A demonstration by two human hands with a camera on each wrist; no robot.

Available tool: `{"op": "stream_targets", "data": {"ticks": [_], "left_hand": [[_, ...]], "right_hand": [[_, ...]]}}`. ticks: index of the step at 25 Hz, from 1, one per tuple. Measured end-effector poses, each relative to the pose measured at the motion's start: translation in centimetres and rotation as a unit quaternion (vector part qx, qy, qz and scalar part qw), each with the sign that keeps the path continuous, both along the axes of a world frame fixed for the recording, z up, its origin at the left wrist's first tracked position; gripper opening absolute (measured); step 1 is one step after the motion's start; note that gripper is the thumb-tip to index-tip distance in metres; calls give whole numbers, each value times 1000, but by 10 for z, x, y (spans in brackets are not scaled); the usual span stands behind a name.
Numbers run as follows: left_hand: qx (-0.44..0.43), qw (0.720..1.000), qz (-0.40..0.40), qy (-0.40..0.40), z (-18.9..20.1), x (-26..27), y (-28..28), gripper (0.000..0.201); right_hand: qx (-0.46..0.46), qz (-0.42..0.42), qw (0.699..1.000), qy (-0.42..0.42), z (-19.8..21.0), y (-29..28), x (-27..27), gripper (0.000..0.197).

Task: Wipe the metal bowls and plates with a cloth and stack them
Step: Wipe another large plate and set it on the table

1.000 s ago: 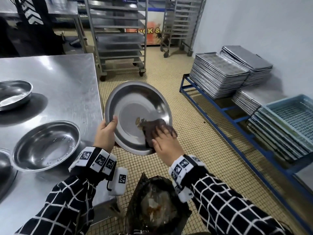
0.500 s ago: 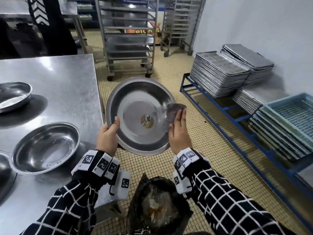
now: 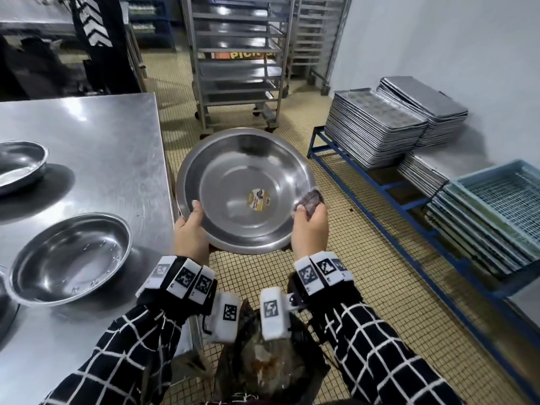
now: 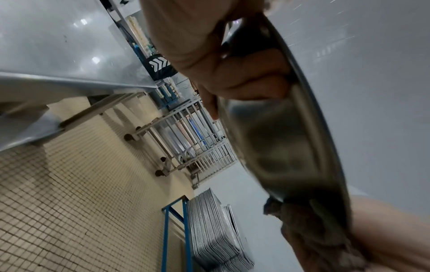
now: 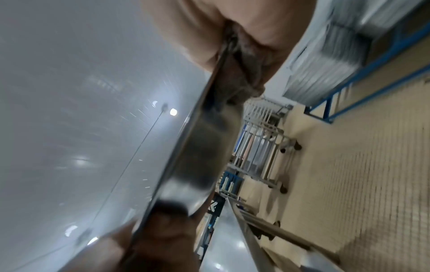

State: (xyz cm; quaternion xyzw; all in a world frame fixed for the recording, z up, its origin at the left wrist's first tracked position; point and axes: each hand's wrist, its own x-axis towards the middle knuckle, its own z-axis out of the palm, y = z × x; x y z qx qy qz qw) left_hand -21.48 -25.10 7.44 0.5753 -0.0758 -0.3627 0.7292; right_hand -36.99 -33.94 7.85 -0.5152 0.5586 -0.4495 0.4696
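I hold a wide metal bowl [image 3: 245, 188] in the air over the tiled floor, just right of the steel table [image 3: 96, 141]. A yellow sticker sits at its centre. My left hand [image 3: 191, 229] grips the bowl's near left rim, thumb inside and fingers curled under [image 4: 244, 79]. My right hand [image 3: 311, 226] pinches a dark brown cloth [image 3: 308, 201] against the bowl's right rim; the cloth [image 5: 244, 60] wraps over the edge there. Another metal bowl [image 3: 68, 255] rests on the table at the near left, and a further bowl [image 3: 20, 166] sits at the far left.
A black bin bag [image 3: 263, 366] with scraps stands below my wrists. Stacked baking trays [image 3: 377, 127] and blue crates [image 3: 502, 206] lie on a low blue rack [image 3: 388, 188] to the right. Wheeled tray racks [image 3: 236, 62] stand beyond the bowl. A person in dark clothes [image 3: 96, 39] stands beyond the table.
My right hand slid the cloth from the bowl's centre out to its right rim, uncovering the sticker. The bowl rose slightly and now faces me more squarely; the left hand kept its grip.
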Motion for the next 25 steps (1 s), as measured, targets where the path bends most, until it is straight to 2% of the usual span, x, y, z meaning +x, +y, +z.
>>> {"op": "stream_targets", "data": {"ticks": [1, 3, 5, 6, 7, 9, 11, 15, 16, 17, 19, 20, 21, 23, 25], "left_hand": [[-10, 1000, -25, -4, -1, -4, -1, 24], [-29, 991, -124, -30, 4, -8, 2, 37], [-58, 972, -225, -40, 10, 1, 10, 53], [-80, 966, -245, -37, 11, 11, 13, 51], [-89, 965, -245, -26, 12, 20, 14, 43], [-36, 977, -208, -20, 8, 32, 12, 33], [40, 988, -145, -34, 1, 37, 1, 36], [34, 998, -43, 1, 0, 19, -17, 64], [28, 999, -33, 2, 1, 8, -19, 61], [26, 999, -32, -8, 1, -3, -20, 47], [22, 998, -62, -26, -1, -20, -19, 15], [16, 995, -97, -28, 0, -21, -15, 9], [-2, 989, -150, -16, 3, -17, -12, 7], [-31, 973, -227, 9, 10, 4, -11, 21], [-28, 974, -226, 25, 18, 19, -16, 26]], "right_hand": [[6, -7, 1000, -10, 0, 4, 0, 27], [7, 3, 1000, -14, 4, -3, -9, 25], [3, 56, 998, 26, 15, -18, -28, 18], [-5, 98, 993, 60, 24, -26, -37, 16], [-12, 143, 985, 95, 32, -31, -43, 15], [-21, 201, 968, 146, 45, -35, -47, 14], [-30, 186, 969, 158, 47, -36, -45, 15], [6, 116, 991, 66, 29, -27, -26, 21], [20, 99, 994, 41, 22, -22, -21, 22], [28, 79, 996, 22, 17, -17, -17, 22], [41, 54, 998, 12, 11, -14, -18, 22], [46, 59, 997, 23, 10, -18, -24, 21], [45, 68, 996, 38, 12, -24, -31, 20], [23, 99, 992, 79, 24, -42, -46, 18], [-4, 145, 982, 123, 38, -58, -58, 15]]}}
